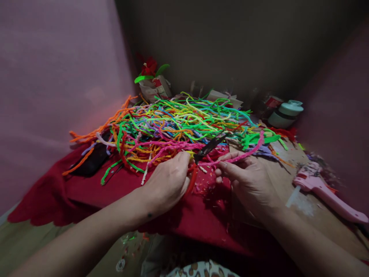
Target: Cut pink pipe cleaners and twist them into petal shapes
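My left hand (173, 179) is closed around the scissors (211, 147), which have dark blades and red-orange handles. The blades point away to the upper right. Pinched between the thumb and fingers of my right hand (249, 181) is a pink pipe cleaner (250, 151). Its long end curves up to the right, and its other end reaches left to just below the blades; I cannot tell if they touch it. Just beyond both hands lies a large heap of many-coloured pipe cleaners (178, 119). Small pink clippings lie on the red cloth (213, 227) between my hands.
A pink glue gun (323, 188) rests on the cardboard (276, 177) at right. Behind stand a pale teal lidded container (285, 114) and a red flower with green leaves (149, 68). A black object (92, 161) lies left of the heap. Pinkish walls flank both sides.
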{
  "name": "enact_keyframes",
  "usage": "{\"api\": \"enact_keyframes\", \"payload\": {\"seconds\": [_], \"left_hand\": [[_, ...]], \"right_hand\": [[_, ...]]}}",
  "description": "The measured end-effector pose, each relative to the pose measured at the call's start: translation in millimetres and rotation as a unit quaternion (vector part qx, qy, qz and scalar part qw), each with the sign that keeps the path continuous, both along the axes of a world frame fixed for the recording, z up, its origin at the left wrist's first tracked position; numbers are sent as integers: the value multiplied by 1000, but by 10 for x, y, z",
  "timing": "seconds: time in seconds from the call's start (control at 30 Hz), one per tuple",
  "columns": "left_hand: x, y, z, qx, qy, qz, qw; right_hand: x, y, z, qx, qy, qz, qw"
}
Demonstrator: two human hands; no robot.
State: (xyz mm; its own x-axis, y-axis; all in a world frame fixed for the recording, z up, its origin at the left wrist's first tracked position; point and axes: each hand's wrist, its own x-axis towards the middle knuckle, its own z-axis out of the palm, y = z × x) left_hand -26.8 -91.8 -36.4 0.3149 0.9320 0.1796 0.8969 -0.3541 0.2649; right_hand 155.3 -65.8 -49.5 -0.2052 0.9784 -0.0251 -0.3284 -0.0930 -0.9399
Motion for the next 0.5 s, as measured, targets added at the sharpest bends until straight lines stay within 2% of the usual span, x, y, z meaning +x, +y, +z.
{"api": "enact_keyframes", "payload": {"seconds": [0.07,0.17,0.27,0.5], "left_hand": [[-11,-55,59,-17,98,38,994],[-31,-154,81,-51,171,35,983],[-44,-214,30,-87,184,6,979],[-7,-213,-20,-134,184,8,974]], "right_hand": [[22,0,-19,48,-47,-25,997],[49,3,-49,94,-101,-52,989],[57,7,-69,112,-102,-60,987],[47,8,-69,123,-107,-53,985]]}}
